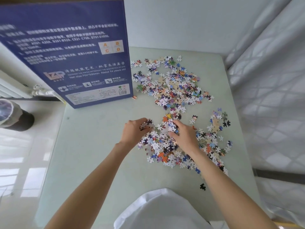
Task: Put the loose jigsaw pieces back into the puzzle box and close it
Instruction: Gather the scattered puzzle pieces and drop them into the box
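I should scoop from both sides so the near heap of jigsaw pieces (163,146) bunches into one liftable handful. My left hand (134,131) curls its fingers round a clump; my right hand (183,134) clutches another. The puzzle box (66,52) stands upright at the table's (99,146) far left, well apart

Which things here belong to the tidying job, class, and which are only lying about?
Part of the job:
jigsaw pieces scattered on the table
blue puzzle box, standing at the table's far left
left hand and right hand, each gathering pieces

Lying about:
bin on the floor
white quilted cover on the right
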A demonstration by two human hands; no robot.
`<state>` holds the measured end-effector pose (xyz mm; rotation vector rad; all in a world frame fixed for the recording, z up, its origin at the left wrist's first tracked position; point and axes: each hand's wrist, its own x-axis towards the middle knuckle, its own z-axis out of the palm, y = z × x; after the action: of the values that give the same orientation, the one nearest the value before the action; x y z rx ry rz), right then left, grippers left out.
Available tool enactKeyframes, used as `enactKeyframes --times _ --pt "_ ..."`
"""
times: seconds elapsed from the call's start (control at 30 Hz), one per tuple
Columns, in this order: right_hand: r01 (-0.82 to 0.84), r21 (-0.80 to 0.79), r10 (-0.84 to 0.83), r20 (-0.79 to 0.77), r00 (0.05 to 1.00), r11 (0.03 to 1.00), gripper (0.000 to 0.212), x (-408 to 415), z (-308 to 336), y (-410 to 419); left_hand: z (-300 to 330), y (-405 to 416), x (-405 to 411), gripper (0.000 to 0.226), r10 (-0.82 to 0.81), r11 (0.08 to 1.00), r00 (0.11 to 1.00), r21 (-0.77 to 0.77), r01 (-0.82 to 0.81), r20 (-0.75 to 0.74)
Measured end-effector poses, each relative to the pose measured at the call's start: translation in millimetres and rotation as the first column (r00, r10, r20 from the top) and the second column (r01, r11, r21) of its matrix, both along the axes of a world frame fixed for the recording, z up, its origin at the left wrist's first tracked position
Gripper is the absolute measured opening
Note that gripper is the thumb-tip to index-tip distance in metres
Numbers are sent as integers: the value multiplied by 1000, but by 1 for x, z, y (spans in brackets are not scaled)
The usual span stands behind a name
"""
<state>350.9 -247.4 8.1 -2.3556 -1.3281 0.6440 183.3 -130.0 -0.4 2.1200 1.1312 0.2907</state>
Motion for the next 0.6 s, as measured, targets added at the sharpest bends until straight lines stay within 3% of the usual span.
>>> enactKeyframes --times 0.17,0.33,0.5,0.6 --pt "-24 -35 20 -98 995 999 54 -3 19 3 18 8 -17 24 -4 1000 1000 13 3 25" --pt "-103 119 117 -112 987 988 59 2 80 35 91 37 -28 20 10 978 985 202 -45 174" --pt "-236 317 256 -22 966 919 57 -1 167 83 187 93 -39 23 31 849 938 485 -207 346" --pt "-273 449 315 -19 949 851 46 -1 215 117 240 125 -46 23 16 774 894 560 -295 448"
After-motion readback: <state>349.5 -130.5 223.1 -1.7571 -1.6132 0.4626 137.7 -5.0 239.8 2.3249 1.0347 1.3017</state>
